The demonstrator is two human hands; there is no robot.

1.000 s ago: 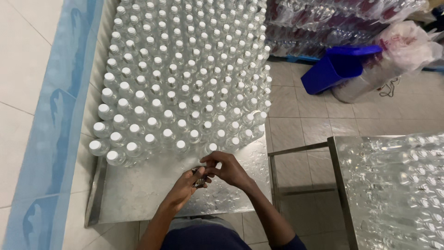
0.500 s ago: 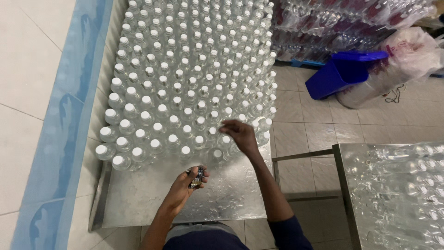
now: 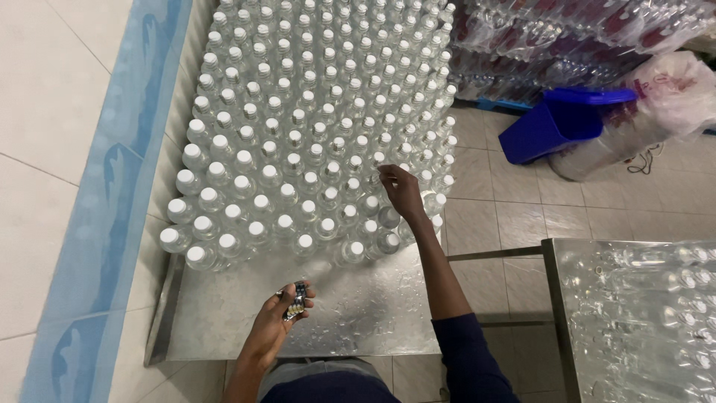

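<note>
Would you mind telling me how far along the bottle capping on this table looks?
Most bottles on the metal table already wear white caps. The right hand reaches among the near rows, fingertips by one top, while the left hand holds a small dark item I cannot identify. A few bottles at the near right edge appear uncapped, so those seem left.

Stainless steel table (image 3: 224, 328), wet with droplets, pushed against tiled wall. Clear capped bottles (image 3: 313, 127) packed in rows on far part, ahead of right hand (image 3: 403, 192); uncapped ones beside its fingers. Bare strip around left hand (image 3: 280, 317). Second steel table (image 3: 634, 321) well right of right hand, loaded with wrapped bottles.
</note>
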